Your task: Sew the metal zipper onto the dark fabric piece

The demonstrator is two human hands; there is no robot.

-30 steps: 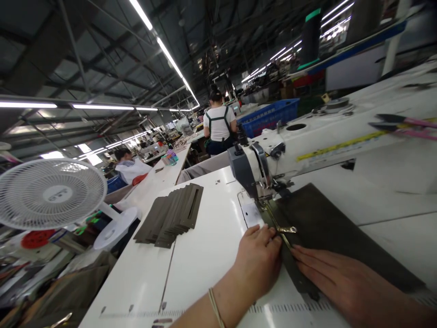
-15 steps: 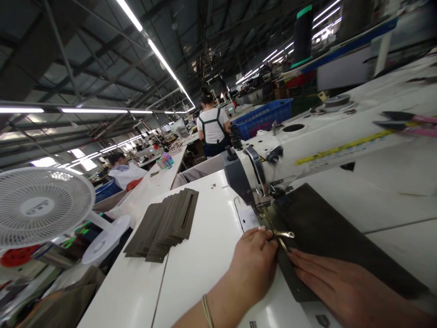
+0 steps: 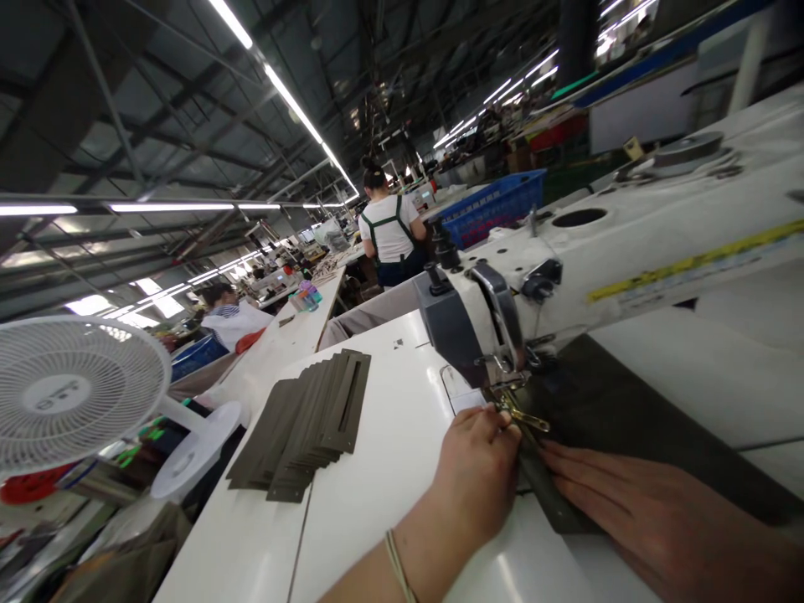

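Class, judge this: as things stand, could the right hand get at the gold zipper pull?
Probably yes: the zipper pull lies uncovered just ahead of the right hand, which lies on the dark fabric. The left hand and the sewing machine close by leave little room, though.

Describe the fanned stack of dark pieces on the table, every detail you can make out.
The fanned stack is made of thin, flat, dark olive-grey pieces that look like leather or coated fabric. They overlap in a slanting row, edges staggered, too closely to count. The rightmost piece shows a long narrow slot and small marks near its lower corner. The stack lies on the white tabletop, left of the sewing machine head, untouched by the left hand.
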